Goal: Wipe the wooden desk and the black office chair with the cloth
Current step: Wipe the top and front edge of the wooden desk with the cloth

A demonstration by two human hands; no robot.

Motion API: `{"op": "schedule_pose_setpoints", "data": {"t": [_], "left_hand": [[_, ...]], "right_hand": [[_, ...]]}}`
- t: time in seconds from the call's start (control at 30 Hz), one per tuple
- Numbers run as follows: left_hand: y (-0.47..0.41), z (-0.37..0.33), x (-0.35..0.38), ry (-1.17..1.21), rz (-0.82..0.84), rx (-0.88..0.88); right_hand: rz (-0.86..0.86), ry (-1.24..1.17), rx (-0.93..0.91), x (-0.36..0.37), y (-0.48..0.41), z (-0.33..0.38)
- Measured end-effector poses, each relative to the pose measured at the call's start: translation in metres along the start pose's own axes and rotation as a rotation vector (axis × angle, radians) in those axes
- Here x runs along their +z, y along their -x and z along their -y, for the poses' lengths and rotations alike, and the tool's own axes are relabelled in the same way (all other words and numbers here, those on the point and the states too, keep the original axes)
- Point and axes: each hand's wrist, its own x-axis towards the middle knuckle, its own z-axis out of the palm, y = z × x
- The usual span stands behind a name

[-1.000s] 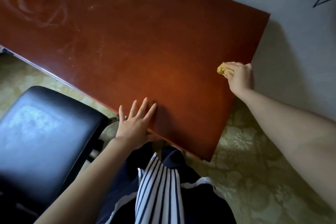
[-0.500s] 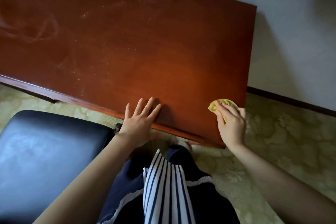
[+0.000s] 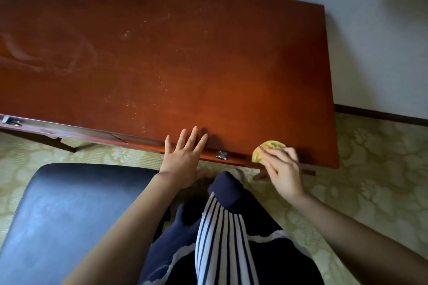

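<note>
Dust streaks cover the worktop's left half, so wiping seems partway. At its near edge the right hand grips the cloth and the left hand lies flat; the chair looks unwiped.

The person wears dark blue clothes, seen at 6 o'clock in the view. A wide strip of white with thin dark blue lines runs down the middle. A wavy white edge trims the dark blue part at 5 o'clock and again at 7 o'clock. Both arms are bare right to the picture's edge. The left hand and the right hand are bare too.
</note>
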Motion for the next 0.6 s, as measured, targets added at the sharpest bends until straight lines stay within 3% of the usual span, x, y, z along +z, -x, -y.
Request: {"op": "schedule_pose_setpoints", "data": {"t": [0.3,0.6], "left_hand": [[-0.003,0.032,-0.001,-0.003,-0.019,-0.295],[-0.013,0.030,-0.006,0.053,0.017,-0.441]], "right_hand": [[0.257,-0.184,-0.377,0.050,-0.110,0.026],[0.395,-0.076,-0.224,0.102,-0.274,0.029]]}}
